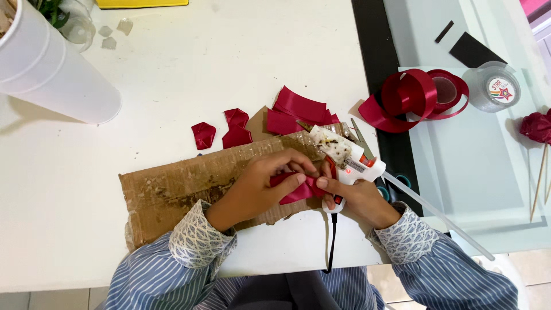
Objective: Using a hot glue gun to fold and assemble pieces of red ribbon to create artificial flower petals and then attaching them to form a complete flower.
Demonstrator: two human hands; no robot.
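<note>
The ribbon piece (pixel 298 189) pinched in the left hand (pixel 258 186) was dark red, as were the cut ribbon squares (pixel 298 109) and the ribbon roll (pixel 416 95). The glue gun (pixel 344 155) in the right hand (pixel 359 198) was white, stained brown near its tip, with a small red light and a black cord (pixel 332 241). The cardboard sheet (pixel 178 189) was brown with darker blotches. The sleeves (pixel 453 275) were blue with thin white stripes; their cuffs (pixel 198 238) bore a pale grey leaf-like pattern. The table (pixel 201 69) was white, the cup (pixel 51 66) white too.

Both arms in blue-and-white pinstriped shirt sleeves (pixel 453 275); pale cuffs (pixel 195 238) with fine leaf-scale pattern (turned back at wrists); hands bare.
</note>
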